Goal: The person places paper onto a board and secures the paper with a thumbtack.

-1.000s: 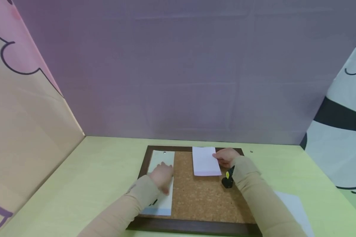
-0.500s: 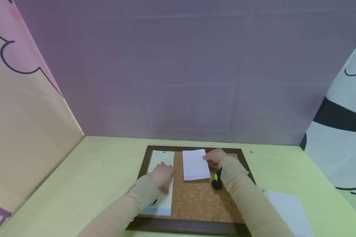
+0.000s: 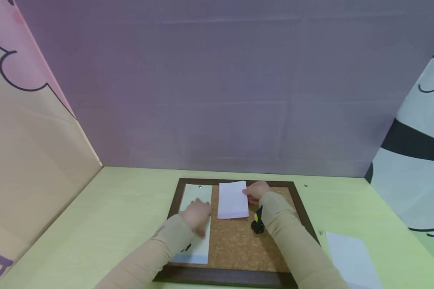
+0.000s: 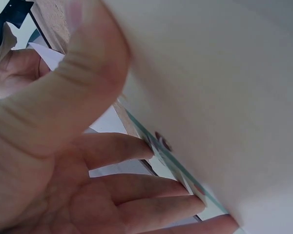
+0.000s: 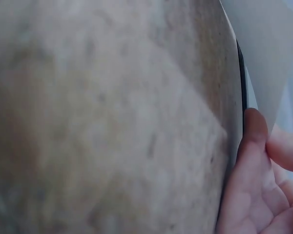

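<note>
In the head view, my left hand (image 3: 196, 216) lies over a long pale paper sheet (image 3: 199, 253) with a blue lower edge, at the left of a cork board (image 3: 238, 245). A small metal thumbtack (image 3: 200, 186) sits at that sheet's top. The left wrist view shows the fingers (image 4: 136, 187) fairly straight, their tips touching the surface. My right hand (image 3: 257, 190) pinches the right edge of a smaller white paper sheet (image 3: 233, 200) at the board's upper middle. Thumb and finger meet at that paper's edge in the right wrist view.
A dark wooden frame (image 3: 224, 275) surrounds the cork. Another white paper sheet (image 3: 352, 257) lies on the table (image 3: 137, 200) to the right. Two tiny tack-like pieces, one small piece (image 3: 305, 185) and a nearer piece (image 3: 320, 233), lie right of the board. A purple-grey backdrop (image 3: 231, 92) stands behind.
My right hand has moved left with the white sheet, bringing it close beside the long sheet. The left hand has stayed in place.
</note>
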